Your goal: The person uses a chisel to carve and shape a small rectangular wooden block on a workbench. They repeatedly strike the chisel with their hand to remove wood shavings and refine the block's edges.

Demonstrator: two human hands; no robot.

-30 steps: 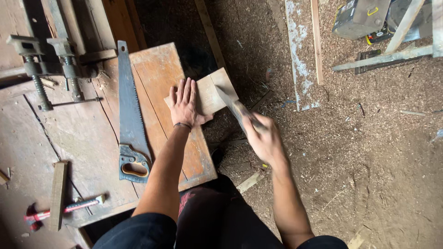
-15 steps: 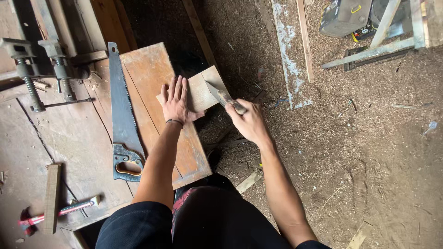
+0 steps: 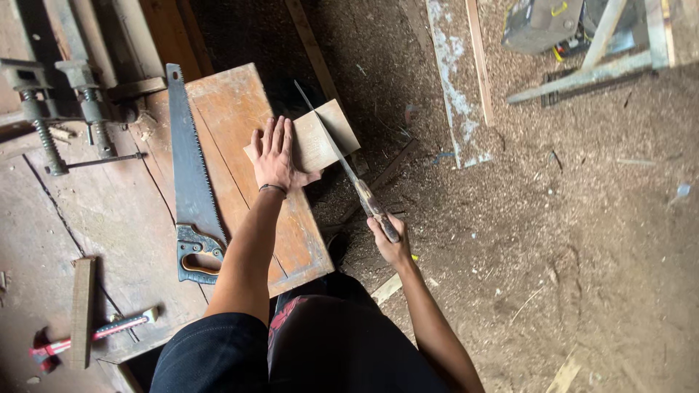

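My left hand (image 3: 275, 156) lies flat, fingers spread, on a small pale wooden board (image 3: 320, 138) that overhangs the right edge of a reddish plank (image 3: 240, 109). My right hand (image 3: 389, 244) grips the handle of a narrow handsaw (image 3: 331, 142). Its thin blade runs up and to the left across the pale board, just right of my left thumb. The blade tip reaches past the board's far edge.
A large handsaw (image 3: 191, 182) lies on the workbench (image 3: 109, 218) left of the plank. Metal clamps (image 3: 65, 109) stand at the far left. A red-handled tool (image 3: 95, 331) and a wood strip (image 3: 81, 309) lie near the bench front. Sawdust covers the floor (image 3: 553, 233); timber frames (image 3: 582, 65) stand far right.
My right hand has drawn back toward my body, pulling the narrow saw along the cut. The left hand stays pressed on the pale board.
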